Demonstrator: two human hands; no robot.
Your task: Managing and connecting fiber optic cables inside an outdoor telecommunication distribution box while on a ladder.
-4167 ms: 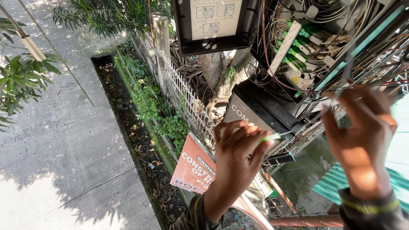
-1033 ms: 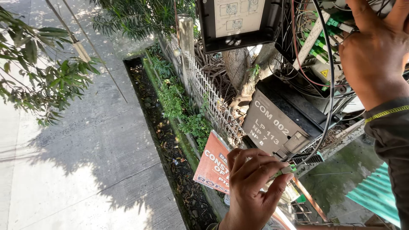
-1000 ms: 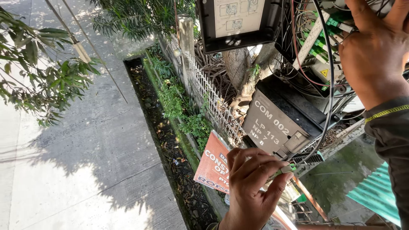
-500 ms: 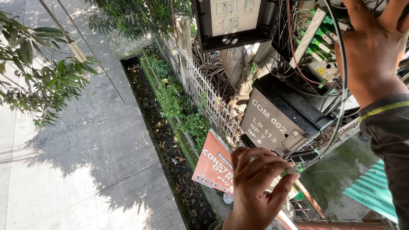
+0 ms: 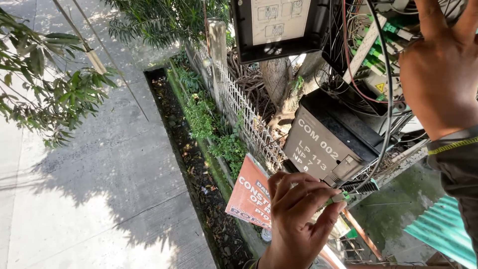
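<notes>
My left hand pinches a small green cable connector at the end of a thin black cable, low in the view. The cable runs up past a grey closed box into an open junction box full of wires and green connectors. My right hand is raised at the upper right, reaching into that open box among the wires. What its fingers touch is hidden behind the hand. A dark sleeve with a yellow-trimmed cuff covers my right wrist.
The box's hinged black lid with a white diagram sheet hangs open above. Far below lie a concrete pavement, a drainage ditch, a white fence, an orange sign, a tree trunk and a green corrugated roof.
My left hand with the green connector has dropped lower and to the right. My right hand has risen from mid height into the open box. The view shifted slightly.
</notes>
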